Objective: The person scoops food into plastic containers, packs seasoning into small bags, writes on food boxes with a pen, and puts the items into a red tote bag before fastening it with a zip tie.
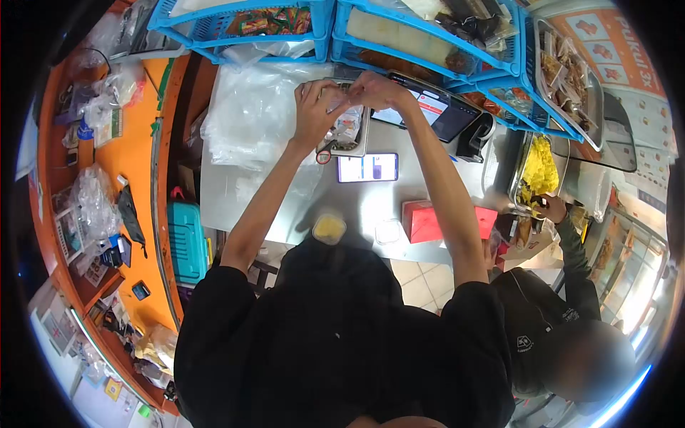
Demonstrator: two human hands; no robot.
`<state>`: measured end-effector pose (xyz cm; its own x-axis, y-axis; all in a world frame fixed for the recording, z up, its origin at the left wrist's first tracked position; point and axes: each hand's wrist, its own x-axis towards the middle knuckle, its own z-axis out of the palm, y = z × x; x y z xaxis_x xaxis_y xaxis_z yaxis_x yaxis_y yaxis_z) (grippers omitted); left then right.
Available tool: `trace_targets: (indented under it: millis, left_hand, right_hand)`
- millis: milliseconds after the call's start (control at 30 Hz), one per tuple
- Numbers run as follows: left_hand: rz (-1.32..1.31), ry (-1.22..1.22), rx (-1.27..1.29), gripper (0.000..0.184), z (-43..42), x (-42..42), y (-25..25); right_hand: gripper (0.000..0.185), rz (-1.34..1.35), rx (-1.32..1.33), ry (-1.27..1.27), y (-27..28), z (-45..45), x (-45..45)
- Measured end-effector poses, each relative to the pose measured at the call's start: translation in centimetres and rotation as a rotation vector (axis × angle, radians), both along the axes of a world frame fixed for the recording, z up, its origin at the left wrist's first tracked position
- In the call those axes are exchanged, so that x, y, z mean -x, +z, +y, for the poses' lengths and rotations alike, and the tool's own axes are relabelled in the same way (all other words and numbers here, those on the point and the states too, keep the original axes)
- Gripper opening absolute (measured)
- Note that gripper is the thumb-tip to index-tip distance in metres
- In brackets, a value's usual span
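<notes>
Both of my arms reach forward over the metal table (pixel 300 207). My left hand (pixel 317 110) is bent over a metal tray (pixel 354 148) that holds small packets (pixel 348 127). Close beside it, my right hand (pixel 374 93) has its fingers curled at the tray's far edge. The fingertips of both hands nearly meet, and what they pinch, if anything, is too small to make out. Scissors with a red-rimmed handle (pixel 324 157) lie at the tray's near left corner. Just below the tray is a lit phone (pixel 367 167).
Clear plastic bags (pixel 246 121) lie left; a tablet (pixel 435 107) stands behind my right hand. Blue racks (pixel 428 64) line the back. A red box (pixel 421 222) and a small yellow-filled tub (pixel 329 228) sit nearer. At right, a co-worker's hand (pixel 553 208) touches a tray of yellow food (pixel 540 167).
</notes>
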<state>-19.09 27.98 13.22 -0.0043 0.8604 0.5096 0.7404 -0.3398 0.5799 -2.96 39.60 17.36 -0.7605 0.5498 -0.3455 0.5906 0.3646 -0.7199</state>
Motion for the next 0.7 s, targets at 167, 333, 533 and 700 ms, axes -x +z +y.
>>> trace_targets:
  millis: [167, 333, 533, 700]
  left_hand:
    - [-0.102, 0.065, 0.133, 0.086, -0.5, -1.8, 1.6]
    - [-0.153, 0.108, 0.274, 0.092, -0.1, -2.7, 0.6]
    - [-0.173, 0.001, 0.258, 0.042, -0.1, -1.5, 1.7]
    - [-0.240, -0.057, 0.230, 0.013, 1.5, 0.2, 1.5]
  right_hand:
    - [0.027, 0.037, 0.226, -0.271, 1.2, -0.2, -0.5]
    - [0.012, 0.346, -0.072, -0.366, 1.7, -0.8, -1.5]
    - [0.010, 0.737, 0.277, -0.657, 4.9, -1.2, -4.4]
    - [0.010, 0.449, -0.105, -0.511, 2.6, -2.5, -3.2]
